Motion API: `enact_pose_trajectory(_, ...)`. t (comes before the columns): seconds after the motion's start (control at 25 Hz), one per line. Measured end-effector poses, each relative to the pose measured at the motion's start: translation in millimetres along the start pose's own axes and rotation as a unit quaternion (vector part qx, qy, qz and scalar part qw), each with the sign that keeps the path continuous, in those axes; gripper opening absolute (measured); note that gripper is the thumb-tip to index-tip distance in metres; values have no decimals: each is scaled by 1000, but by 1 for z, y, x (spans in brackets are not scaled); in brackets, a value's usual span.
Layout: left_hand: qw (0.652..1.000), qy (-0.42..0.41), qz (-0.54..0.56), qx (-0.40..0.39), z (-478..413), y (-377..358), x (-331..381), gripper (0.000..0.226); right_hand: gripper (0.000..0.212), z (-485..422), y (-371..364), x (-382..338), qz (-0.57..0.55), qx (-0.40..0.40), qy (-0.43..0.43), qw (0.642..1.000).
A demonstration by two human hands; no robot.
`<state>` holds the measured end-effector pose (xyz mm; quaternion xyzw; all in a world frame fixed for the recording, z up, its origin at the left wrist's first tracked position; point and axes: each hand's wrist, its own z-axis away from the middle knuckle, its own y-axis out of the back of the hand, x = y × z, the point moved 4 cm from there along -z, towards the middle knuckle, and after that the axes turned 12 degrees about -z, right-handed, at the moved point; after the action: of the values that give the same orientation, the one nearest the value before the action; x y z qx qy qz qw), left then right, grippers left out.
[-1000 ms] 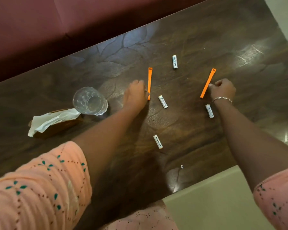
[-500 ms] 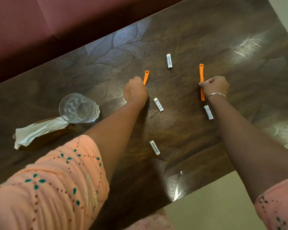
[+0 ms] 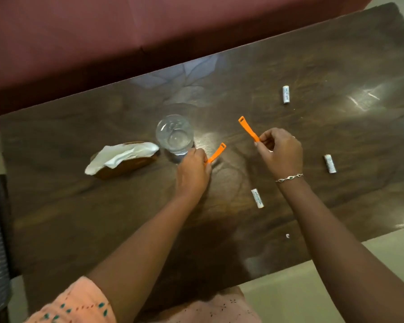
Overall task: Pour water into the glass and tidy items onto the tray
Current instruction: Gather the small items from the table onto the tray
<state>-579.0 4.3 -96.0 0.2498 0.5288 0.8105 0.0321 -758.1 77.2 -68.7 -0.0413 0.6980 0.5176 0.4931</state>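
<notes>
**Left hand** (image 3: 193, 169): fingers curled and pinching the near end of the left orange stick (image 3: 217, 153), beside the glass.

**Left orange stick:** long axis slants from the hand away and to the right, with the free end pointing toward the other stick. It is a flat, narrow, bright orange strip with a small slot cut through the free end. It is over the middle of the table (image 3: 336, 54); whether it touches the surface cannot be told.

**Right hand** (image 3: 281, 152): fingers curled, with fingertips and thumb pinching the near end of the right orange stick (image 3: 248, 128). There is a bracelet (image 3: 289, 177) at the wrist.

**Right orange stick:** long axis slants away and to the left, slotted end farthest from the hand. It has the same flat orange form. The two free ends lean toward each other but stay apart.

**Glass** (image 3: 175, 134): clear and upright, just beside the left hand's knuckles.

**Napkin** (image 3: 119, 156): white and crumpled, draped over a brown tray (image 3: 135, 163) to the left of the glass.

**White tubes with printing, lying flat:**
- The far tube (image 3: 286, 94) points straight away.
- The right tube (image 3: 330, 163) lies well right of the right hand.
- The near tube (image 3: 257, 198) lies between the forearms, tilted.

**Table:** dark, glossy wood.

**Sofa** (image 3: 79, 31): maroon, along the far edge of the table.
</notes>
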Motion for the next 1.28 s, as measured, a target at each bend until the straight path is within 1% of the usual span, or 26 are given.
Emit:
enact_pose_trajectory(0.2, 999, -17, -15, 39, 33, 47, -69, 13, 6, 20, -54, -98, -7, -23, 139, 990)
enact_pose_trajectory(0.36, 996, 13, -5, 90, 68, 90, -148, 11, 11, 46, -116, -187, -28, -69, 266, 961)
enact_pose_trajectory(0.52, 990, 77, 3, 117, 106, 114, -228, 9, 10, 81, -178, -255, -42, -132, 344, 929)
enact_pose_trajectory(0.64, 977, 153, 8, 147, 142, 126, -294, 9, 12, 115, -231, -301, -66, -182, 413, 890)
enact_pose_trajectory(0.72, 963, 209, 16, 168, 167, 132, -335, 9, 15, 138, -268, -327, -57, -214, 459, 860)
enact_pose_trajectory(0.84, 945, 268, 28, 185, 199, 139, -383, 9, 7, 170, -317, -362, -16, -237, 560, 794)
enact_pose_trajectory(0.92, 942, 278, 17, 187, 219, 143, -411, 10, 6, 192, -353, -384, 12, -248, 631, 735)
enact_pose_trajectory(0.96, 944, 270, 1, 189, 228, 145, -423, 9, 9, 201, -371, -394, 30, -257, 661, 705)
enact_pose_trajectory(1.04, 948, 255, -39, 184, 244, 148, -443, 7, 16, 221, -410, -411, 72, -286, 717, 631)
enact_pose_trajectory(1.12, 952, 236, -80, 176, 255, 149, -459, 6, 13, 241, -445, -422, 127, -321, 759, 552)
enact_pose_trajectory(1.16, 954, 224, -94, 173, 259, 149, -464, 7, 8, 249, -459, -425, 156, -336, 775, 513)
enact_pose_trajectory(1.2, 956, 215, -102, 169, 261, 149, -467, 11, 9, 258, -471, -427, 181, -355, 784, 477)
enact_pose_trajectory(1.28, 957, 213, -103, 165, 266, 149, -478, 19, 18, 277, -496, -427, 221, -401, 790, 408)
